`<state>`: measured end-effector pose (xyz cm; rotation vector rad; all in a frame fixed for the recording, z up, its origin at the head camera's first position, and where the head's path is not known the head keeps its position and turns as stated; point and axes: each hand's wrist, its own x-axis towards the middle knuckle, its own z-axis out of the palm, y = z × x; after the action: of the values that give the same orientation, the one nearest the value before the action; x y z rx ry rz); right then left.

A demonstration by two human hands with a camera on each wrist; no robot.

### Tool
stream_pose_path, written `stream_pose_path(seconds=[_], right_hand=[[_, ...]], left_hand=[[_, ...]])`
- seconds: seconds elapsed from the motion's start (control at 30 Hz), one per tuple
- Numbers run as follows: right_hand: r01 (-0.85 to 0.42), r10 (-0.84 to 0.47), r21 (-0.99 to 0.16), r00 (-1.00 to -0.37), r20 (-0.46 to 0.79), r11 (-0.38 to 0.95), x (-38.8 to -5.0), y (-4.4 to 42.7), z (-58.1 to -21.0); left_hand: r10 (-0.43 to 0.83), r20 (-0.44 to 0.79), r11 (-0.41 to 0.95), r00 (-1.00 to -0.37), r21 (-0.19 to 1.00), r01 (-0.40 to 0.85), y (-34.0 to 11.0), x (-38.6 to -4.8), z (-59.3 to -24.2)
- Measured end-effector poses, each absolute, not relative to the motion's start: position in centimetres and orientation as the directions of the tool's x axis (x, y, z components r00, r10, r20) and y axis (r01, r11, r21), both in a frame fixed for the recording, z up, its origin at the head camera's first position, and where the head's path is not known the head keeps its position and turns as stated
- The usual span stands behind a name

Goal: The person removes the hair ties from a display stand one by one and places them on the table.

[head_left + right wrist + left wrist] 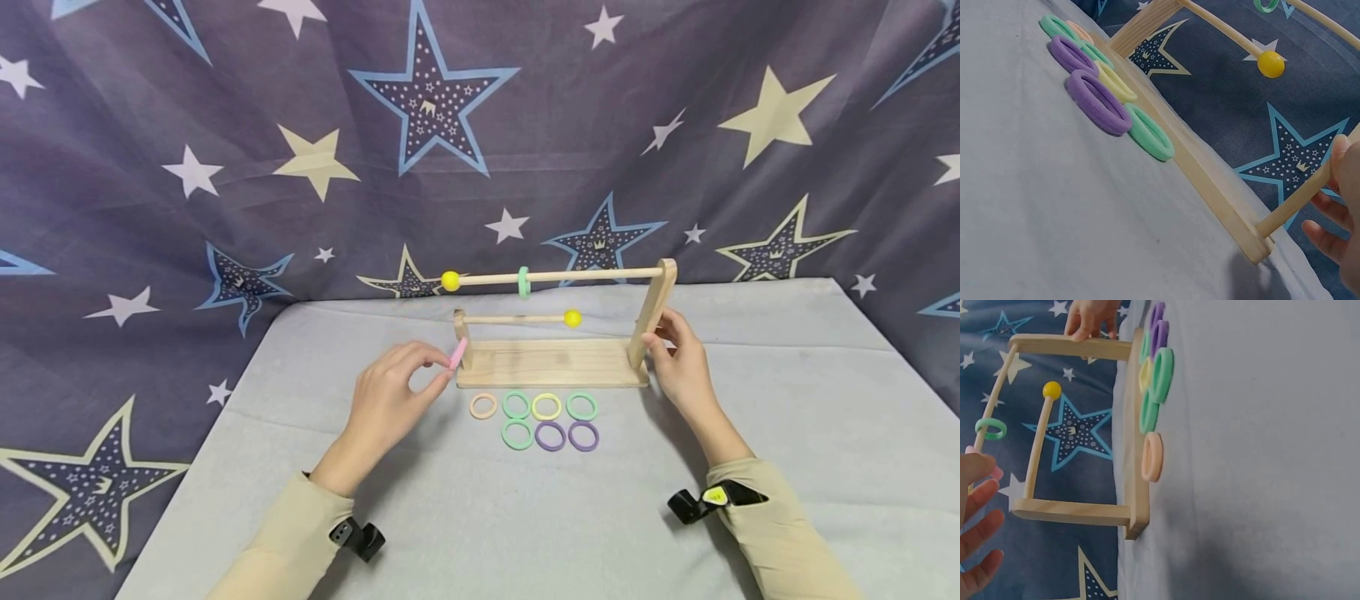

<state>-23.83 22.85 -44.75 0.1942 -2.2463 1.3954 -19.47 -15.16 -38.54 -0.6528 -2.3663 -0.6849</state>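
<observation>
A wooden stand has two rods tipped with yellow balls, one above the other. A green hair tie hangs on the upper rod; the lower rod is bare. My left hand pinches a pink hair tie between thumb and fingertips, at the stand's left side. Part of this tie is hidden behind the fingers in the left wrist view. With thumb and fingers on either side, my right hand grips the tall right upright.
In front of the stand lie a peach hair tie, a yellow one, two purple ones and three green ones. A grey cloth covers the table. Behind hangs a dark star-patterned curtain.
</observation>
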Motion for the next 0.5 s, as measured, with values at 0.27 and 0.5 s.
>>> stream_pose_path(seconds=[0.27,0.5], right_hand=[[-0.375,0.127,-0.802,-0.869,0.479,0.465,-23.8,22.8,-44.6],[-0.370,0.132,-0.805,-0.870,0.476,0.463,-24.0,23.0,-44.9]], left_hand=[[0.430,0.587,0.709,-0.686,0.250,0.659,-15.7,-19.5,-39.2],[0.545,0.506,0.671,-0.668,0.214,0.710,-15.9,-19.6,-39.9]])
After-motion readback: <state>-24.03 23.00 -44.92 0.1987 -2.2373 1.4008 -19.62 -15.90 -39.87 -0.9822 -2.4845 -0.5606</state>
